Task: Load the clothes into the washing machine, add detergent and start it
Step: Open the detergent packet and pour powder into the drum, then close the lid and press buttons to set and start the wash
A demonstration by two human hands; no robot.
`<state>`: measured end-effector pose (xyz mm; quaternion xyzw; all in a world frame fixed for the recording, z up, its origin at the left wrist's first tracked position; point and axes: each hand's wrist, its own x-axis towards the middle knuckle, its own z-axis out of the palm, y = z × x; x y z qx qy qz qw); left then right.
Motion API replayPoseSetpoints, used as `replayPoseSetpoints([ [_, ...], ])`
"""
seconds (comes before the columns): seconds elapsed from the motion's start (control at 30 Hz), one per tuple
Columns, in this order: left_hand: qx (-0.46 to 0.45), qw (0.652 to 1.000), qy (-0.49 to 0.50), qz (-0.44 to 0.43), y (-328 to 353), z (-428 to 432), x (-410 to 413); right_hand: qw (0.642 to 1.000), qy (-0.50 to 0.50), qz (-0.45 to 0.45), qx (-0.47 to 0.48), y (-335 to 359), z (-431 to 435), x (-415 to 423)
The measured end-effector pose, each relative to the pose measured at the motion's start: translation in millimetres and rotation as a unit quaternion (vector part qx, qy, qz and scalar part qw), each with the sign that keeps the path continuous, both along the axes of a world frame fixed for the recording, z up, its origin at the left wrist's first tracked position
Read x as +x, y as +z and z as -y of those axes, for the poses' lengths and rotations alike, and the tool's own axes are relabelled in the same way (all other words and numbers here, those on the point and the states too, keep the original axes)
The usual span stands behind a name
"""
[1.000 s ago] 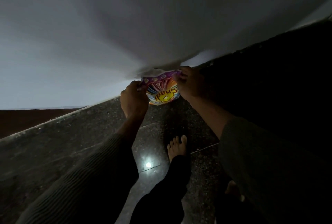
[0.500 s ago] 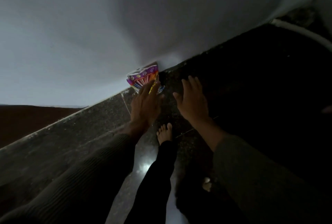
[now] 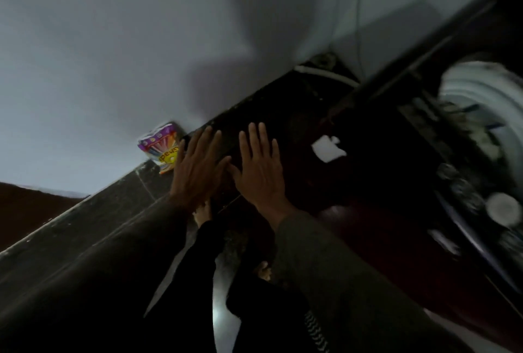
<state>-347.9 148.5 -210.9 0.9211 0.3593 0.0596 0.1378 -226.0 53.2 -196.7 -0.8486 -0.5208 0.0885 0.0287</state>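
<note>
The detergent packet (image 3: 160, 149) is glossy printed plastic. The floor (image 3: 218, 318) is polished speckled stone (it reflects a light spot). The wall (image 3: 113, 41) looks smooth and matt. The right sleeve (image 3: 339, 267) is matt, soft-looking cloth.

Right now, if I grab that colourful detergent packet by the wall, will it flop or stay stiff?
Probably floppy: the detergent packet looks like a soft, creased pouch that seems propped against the wall. It would likely tip if nudged, since it stands on a narrow edge.
</note>
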Motion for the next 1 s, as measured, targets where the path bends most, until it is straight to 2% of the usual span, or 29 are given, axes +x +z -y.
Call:
replayPoseSetpoints([
  [0.2,0.031,0.999,-0.011,0.034,85.5,22.2,20.3,0.996,-0.045,0.062,0.049,95.1,33.3,18.4],
  [0.4,0.097,0.987,-0.078,0.1,163.8,42.4,53.2,0.983,-0.115,0.111,0.085,160.3,67.9,34.4],
  [0.7,0.104,0.968,-0.18,0.138,224.1,97.7,126.4,0.966,-0.211,0.104,0.105,209.7,135.2,70.9],
  [1.0,0.093,0.927,-0.324,0.164,249.2,141.6,218.7,0.923,-0.35,0.112,0.112,228.3,199.4,124.6],
])
